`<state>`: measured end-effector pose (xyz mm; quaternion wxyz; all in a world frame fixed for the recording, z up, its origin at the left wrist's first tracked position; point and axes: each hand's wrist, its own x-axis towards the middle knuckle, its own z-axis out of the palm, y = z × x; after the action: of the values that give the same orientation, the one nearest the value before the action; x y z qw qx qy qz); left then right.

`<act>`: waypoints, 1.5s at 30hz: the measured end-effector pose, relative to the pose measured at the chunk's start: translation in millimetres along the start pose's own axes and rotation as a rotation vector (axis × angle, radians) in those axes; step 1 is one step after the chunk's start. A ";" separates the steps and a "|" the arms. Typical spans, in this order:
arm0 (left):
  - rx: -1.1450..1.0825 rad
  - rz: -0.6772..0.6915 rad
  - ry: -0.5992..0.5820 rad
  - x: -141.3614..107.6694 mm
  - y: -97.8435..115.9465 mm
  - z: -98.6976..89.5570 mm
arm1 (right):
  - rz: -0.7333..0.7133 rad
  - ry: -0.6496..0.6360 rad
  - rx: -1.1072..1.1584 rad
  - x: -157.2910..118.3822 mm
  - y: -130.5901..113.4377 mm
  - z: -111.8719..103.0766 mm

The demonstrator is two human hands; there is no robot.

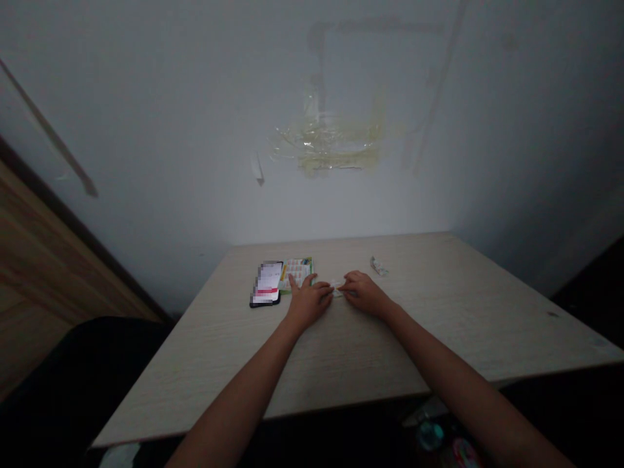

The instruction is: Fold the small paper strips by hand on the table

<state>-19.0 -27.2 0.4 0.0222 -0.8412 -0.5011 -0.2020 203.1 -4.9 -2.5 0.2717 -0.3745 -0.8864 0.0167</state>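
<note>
A small whitish piece (337, 290), perhaps paper or plastic, lies flat on the table between my two hands; it is too small and dim to name. My left hand (309, 300) rests with its fingers spread. Its thumb side lies over the edge of a printed leaflet (295, 268), and its other fingertips reach the left side of the small piece. The fingers of my right hand (363, 292) are drawn together on the piece's right side. Left of the leaflet, a phone (266, 283) with a lit screen lies face up.
A crumpled wrapper (378, 266) lies beyond my right hand on the pale wooden table (205, 364). The white wall (195, 130) with peeling tape (336, 146) stands behind the table. Below the front edge, a bottle (429, 434) shows dimly.
</note>
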 end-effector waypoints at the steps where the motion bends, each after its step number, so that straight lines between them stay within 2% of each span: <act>1: 0.001 0.001 0.000 0.3 -0.3 -0.3 | 0.000 -0.002 0.004 -0.3 0.1 -0.2; 9: -0.001 0.012 -0.034 1.1 -2.2 -1.5 | -0.040 0.034 0.091 -2.1 3.3 -0.5; 16: -0.014 0.018 -0.066 0.9 -0.1 -1.9 | -0.032 0.008 0.126 -2.7 5.6 2.6; 37: -0.149 -0.061 -0.045 7.9 -7.4 9.2 | 0.014 -0.005 0.201 -1.0 11.8 6.3; 45: -0.127 -0.090 -0.023 7.4 -5.6 8.5 | 0.014 0.010 0.212 0.4 9.9 4.1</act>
<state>-18.0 -16.3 -5.6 -0.0461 -0.8199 -0.5247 -0.2243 207.4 3.2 -8.1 0.3143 -0.3500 -0.8755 0.1104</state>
